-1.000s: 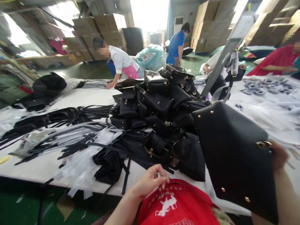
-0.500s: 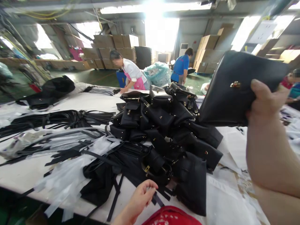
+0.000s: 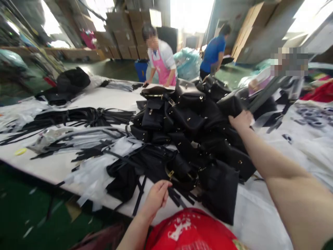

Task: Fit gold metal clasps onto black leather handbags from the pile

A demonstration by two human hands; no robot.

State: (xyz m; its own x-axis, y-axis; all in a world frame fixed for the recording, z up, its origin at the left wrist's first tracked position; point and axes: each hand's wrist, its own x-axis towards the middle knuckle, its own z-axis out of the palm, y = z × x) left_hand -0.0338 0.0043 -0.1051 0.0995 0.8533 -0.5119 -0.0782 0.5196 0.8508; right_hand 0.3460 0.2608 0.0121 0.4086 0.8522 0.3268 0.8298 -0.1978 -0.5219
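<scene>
A heap of black handbags with gold-coloured clasps (image 3: 188, 119) rises in the middle of the table. At the heap's right side my right hand (image 3: 242, 119) is closed on the edge of a black handbag (image 3: 230, 104); some of its fingers are hidden behind it. My left hand (image 3: 156, 196) hovers by the near table edge with its fingers curled together and nothing visible in them. Just beyond it lie loose black straps (image 3: 177, 198) and an upright-looking flat black bag (image 3: 220, 187).
Bundles of black strips (image 3: 91, 118) and white wrapping sheets (image 3: 88, 177) cover the left of the table. A person in a pink apron (image 3: 162, 67) leans on the far edge. Another in blue (image 3: 214, 52) stands behind. Small rings (image 3: 316, 116) lie at right.
My right hand has carried the black handbag from up in the air at right down and leftward onto the heap. My left hand stays near the table edge. The camera view has tilted down.
</scene>
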